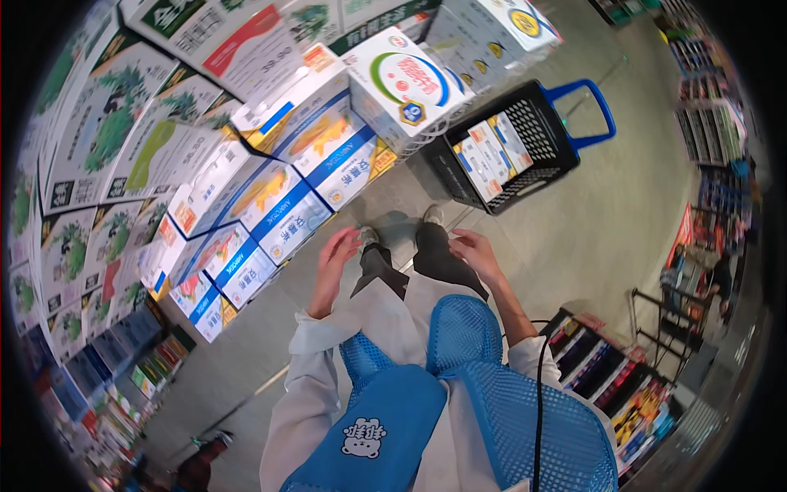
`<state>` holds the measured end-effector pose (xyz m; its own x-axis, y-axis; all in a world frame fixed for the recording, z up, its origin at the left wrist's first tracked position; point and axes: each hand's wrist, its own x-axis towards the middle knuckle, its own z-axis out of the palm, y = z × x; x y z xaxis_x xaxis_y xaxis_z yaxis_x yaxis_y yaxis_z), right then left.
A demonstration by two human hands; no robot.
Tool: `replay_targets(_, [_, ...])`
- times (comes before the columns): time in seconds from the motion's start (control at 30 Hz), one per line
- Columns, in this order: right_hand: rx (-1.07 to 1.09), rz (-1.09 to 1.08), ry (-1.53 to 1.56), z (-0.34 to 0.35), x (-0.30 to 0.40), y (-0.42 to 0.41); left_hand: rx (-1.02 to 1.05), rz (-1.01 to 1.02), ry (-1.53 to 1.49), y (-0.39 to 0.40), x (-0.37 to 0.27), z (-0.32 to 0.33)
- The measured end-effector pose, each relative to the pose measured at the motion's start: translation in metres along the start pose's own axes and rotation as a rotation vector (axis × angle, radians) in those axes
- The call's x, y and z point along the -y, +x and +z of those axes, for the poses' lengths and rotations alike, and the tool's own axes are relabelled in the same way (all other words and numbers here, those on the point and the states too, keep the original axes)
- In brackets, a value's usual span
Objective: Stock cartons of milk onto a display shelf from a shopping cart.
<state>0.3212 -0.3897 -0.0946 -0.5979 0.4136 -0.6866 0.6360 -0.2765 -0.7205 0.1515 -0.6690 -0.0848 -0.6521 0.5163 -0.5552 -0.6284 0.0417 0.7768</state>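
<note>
Both my hands hang in front of me above the floor, with nothing in them. My left hand point(337, 261) is nearest to the stacked blue and white drink cartons point(295, 224), apart from them, its fingers loosely bent. Over my dark trouser leg is my right hand point(474, 251), fingers slightly curled. Ahead on the right stands a black plastic shopping basket point(532, 132) with a raised blue handle point(593, 117). Inside it lie white cartons with blue and orange markings point(492, 154). A large white carton with a green and blue ring point(403, 83) sits at the stack's far end.
Tall stacks of green and white cartons point(117, 117) with price signs rise on the left. Behind me on the right is a display of colourful packages point(609, 375) beside a dark metal frame point(667, 326). A person point(200, 461) is at the lower left. Grey floor point(584, 234) runs between the displays.
</note>
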Motion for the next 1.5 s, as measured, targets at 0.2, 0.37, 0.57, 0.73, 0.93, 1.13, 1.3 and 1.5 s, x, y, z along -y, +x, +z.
replay_targets(0.2, [-0.117, -0.197, 0.012, -0.034, -0.021, -0.035, 0.220, 0.030, 0.152, 0.008, 0.006, 0.062])
replay_targets(0.37, [-0.263, -0.245, -0.051, -0.097, -0.073, -0.086, 0.406, -0.034, 0.267, 0.013, 0.035, 0.144])
replay_targets(0.57, [-0.404, -0.154, 0.355, -0.191, -0.153, -0.186, 0.639, -0.062, 0.384, -0.011, 0.086, 0.273])
replay_targets(0.73, [-0.619, -0.123, 0.436, -0.265, -0.210, -0.240, 0.760, -0.111, 0.497, -0.024, 0.135, 0.389])
replay_targets(0.93, [-0.726, -0.144, 0.413, -0.341, -0.227, -0.236, 0.874, -0.132, 0.580, -0.042, 0.151, 0.501])
replay_targets(1.13, [-0.760, -0.218, 0.346, -0.400, -0.187, -0.197, 0.862, -0.201, 0.600, -0.006, 0.161, 0.563])
replay_targets(1.3, [-0.793, -0.180, 0.269, -0.464, -0.179, -0.167, 0.850, -0.245, 0.576, 0.067, 0.171, 0.630])
replay_targets(1.5, [-0.891, -0.055, 0.362, -0.555, -0.177, -0.146, 0.961, -0.207, 0.546, 0.132, 0.153, 0.764])
